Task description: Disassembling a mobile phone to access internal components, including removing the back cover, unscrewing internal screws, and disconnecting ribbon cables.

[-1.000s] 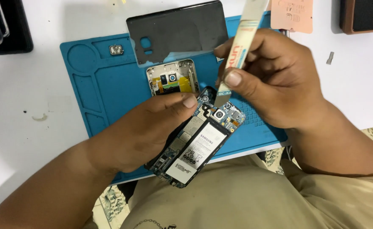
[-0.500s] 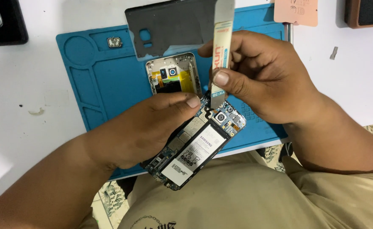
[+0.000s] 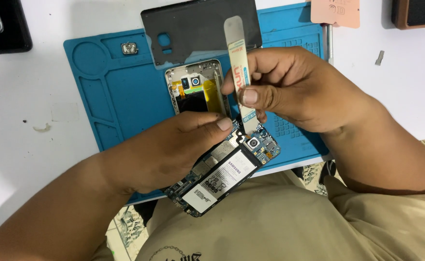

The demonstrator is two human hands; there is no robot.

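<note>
Holding an opened phone [image 3: 219, 176] over the near edge of the blue mat [image 3: 106, 96], the left hand [image 3: 169, 150] has its grip closed around the phone's body, thumb lying along the upper edge.

- Phone: back already off; battery and circuit board exposed, battery not yet lifted out.
- Right hand [image 3: 294, 92]: grip pinched on a thin flat metal pry tool [image 3: 239, 72], the tool upright, its lower tip touching the board near the camera, at the battery's top end.
- Dark back cover [image 3: 198, 29]: lying at the far edge of the mat.
- Inner frame [image 3: 198, 87]: lying on the mat, just beyond the left hand.
- Small metal part [image 3: 129, 48]: far left on the mat.
- White worktop [image 3: 19, 106]: under the mat.

Judged stage: opening done, inner parts still to separate.
</note>
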